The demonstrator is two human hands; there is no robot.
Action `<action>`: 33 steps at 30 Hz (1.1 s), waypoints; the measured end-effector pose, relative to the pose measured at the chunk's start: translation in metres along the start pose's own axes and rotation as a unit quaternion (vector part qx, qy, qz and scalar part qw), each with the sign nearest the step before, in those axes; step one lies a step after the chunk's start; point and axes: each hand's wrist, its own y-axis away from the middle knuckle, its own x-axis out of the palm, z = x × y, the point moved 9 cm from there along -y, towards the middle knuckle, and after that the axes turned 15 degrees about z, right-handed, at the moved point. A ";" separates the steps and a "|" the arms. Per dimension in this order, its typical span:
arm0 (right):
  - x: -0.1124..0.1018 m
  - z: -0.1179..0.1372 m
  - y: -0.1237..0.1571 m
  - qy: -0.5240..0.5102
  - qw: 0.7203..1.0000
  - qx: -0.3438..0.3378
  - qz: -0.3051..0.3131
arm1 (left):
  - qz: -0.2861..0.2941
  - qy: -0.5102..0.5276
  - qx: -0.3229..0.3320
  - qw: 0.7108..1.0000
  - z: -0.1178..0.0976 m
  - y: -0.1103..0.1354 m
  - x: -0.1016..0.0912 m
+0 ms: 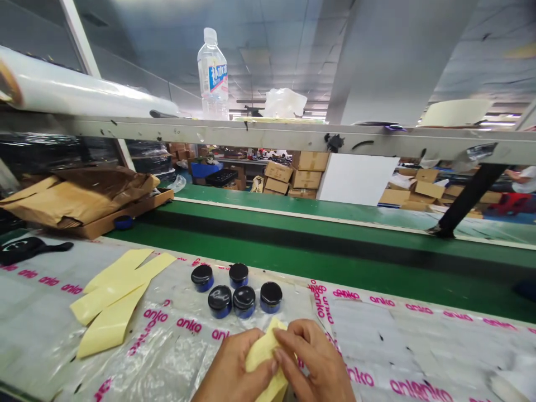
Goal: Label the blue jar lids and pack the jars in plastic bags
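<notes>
Although fingers cover much of it, a pale yellow strip [264,353] shows at the bottom centre, pinched by the left hand [239,369] and by the thumb and fingertips of the right hand [315,357]. Its lower end is hard to follow near the picture's edge, which cuts off both wrists; whether anything lies inside its fold, I cannot tell. Just beyond stand five black-topped blue round pieces [244,300], the front ones partly overlapping in view. To the left, yellow strips [109,298] overlap one another. Farther out, the left edge crops a black object [29,249] and a white roll [87,88]; a dark blue shape [525,290] at the right edge is unclear.
</notes>
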 end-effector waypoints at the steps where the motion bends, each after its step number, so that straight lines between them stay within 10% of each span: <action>1: 0.002 -0.002 -0.001 -0.010 1.000 0.010 0.004 | 0.001 0.002 0.003 1.000 0.000 0.000 0.001; 13: 0.008 -0.013 -0.006 -0.140 0.983 0.078 0.091 | -0.017 -0.100 0.039 0.994 -0.029 0.014 -0.002; 18: 0.007 -0.013 -0.007 -0.194 0.971 0.095 0.099 | -0.015 0.029 0.016 0.999 -0.008 0.010 -0.001; 27: 0.039 -0.046 0.005 -0.527 0.822 0.217 0.020 | -0.081 0.078 0.046 0.993 -0.008 0.011 -0.013; 33: 0.042 -0.044 0.007 -0.568 0.785 0.239 -0.065 | -0.149 0.168 0.032 0.974 -0.006 0.016 -0.024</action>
